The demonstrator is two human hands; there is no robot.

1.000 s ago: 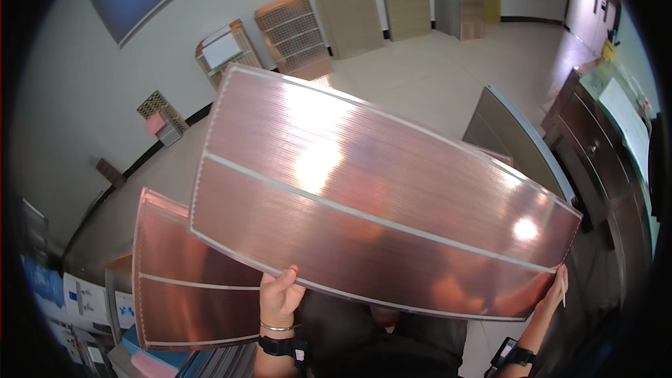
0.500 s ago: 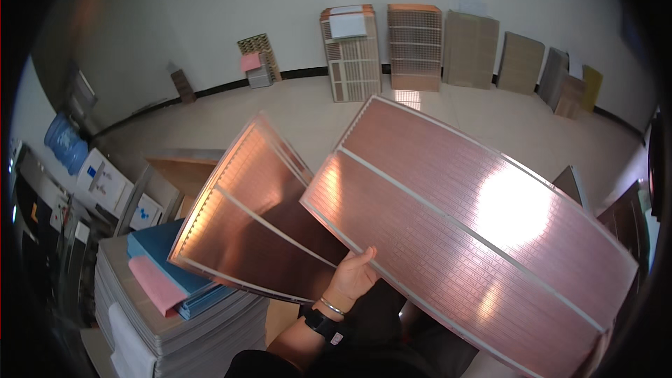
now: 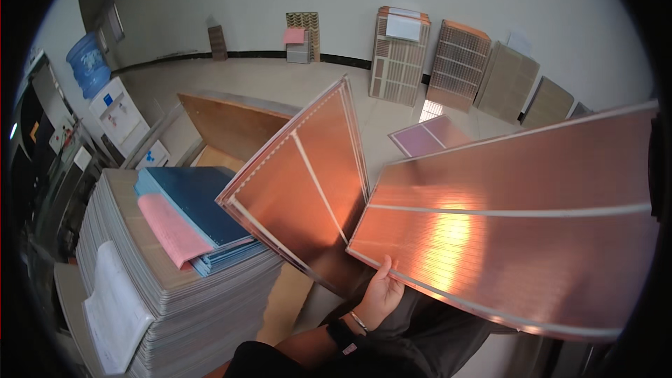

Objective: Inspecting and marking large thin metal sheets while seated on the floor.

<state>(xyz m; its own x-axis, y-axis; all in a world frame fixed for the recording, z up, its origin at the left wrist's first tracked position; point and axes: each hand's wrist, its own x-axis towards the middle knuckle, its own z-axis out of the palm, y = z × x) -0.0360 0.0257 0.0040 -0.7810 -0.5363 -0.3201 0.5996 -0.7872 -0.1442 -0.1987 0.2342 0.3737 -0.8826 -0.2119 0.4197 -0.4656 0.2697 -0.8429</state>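
Note:
My left hand (image 3: 381,297), with a bracelet and a dark watch at its wrist, pinches the lower edge of a large copper-clad panel (image 3: 546,259). Thumb in front, its other fingers partly hidden. Pale strips divide and border this shiny panel, which spreads tilted to the right of the hand. Left of it, a second copper-coloured panel (image 3: 294,182), or several together, stands slanted with a pale dividing strip; its lower end falls into shadow near my wrist. My right hand is not in view; the right end of the held panel runs to the dark rim.
Beside me at left rises a tall stack of grey-brown sheets (image 3: 189,315), bearing blue folders (image 3: 196,203) and a pink sheet (image 3: 171,227). Behind it are a wooden board (image 3: 231,122) and a water dispenser (image 3: 119,115). Several panels (image 3: 399,63) lean against the far wall.
The view has turned left. The large panel's right end has swung up, and its bright reflection has shifted. The second panel appears more upright. My left hand keeps hold of the edge.

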